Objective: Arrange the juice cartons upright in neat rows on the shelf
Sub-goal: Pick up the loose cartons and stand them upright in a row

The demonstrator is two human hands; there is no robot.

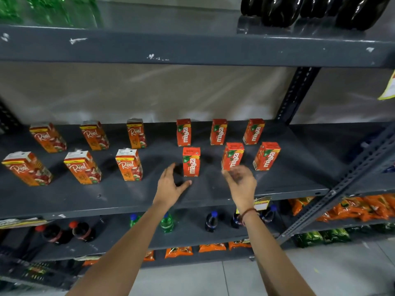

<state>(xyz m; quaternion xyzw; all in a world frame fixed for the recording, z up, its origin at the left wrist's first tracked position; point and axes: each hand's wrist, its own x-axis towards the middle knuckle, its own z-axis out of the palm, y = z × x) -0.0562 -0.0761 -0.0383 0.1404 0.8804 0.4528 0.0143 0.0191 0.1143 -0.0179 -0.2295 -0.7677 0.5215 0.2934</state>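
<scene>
Shelf [64, 195] – both hands spread, empty.

Both hands empty, fingers spread, over dark grey metal shelf [128, 199]. Left hand [171, 186] just beside upright red-orange Maaza juice carton [191, 161]; right hand [241, 184] blurred, just below tilted red Maaza carton [232, 155]. Orange Real cartons [129, 164] standing left of both.

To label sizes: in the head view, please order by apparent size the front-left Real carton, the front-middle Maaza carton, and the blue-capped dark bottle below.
1. front-left Real carton
2. front-middle Maaza carton
3. blue-capped dark bottle
Wide-angle stretching may enlarge the Real carton.
</scene>
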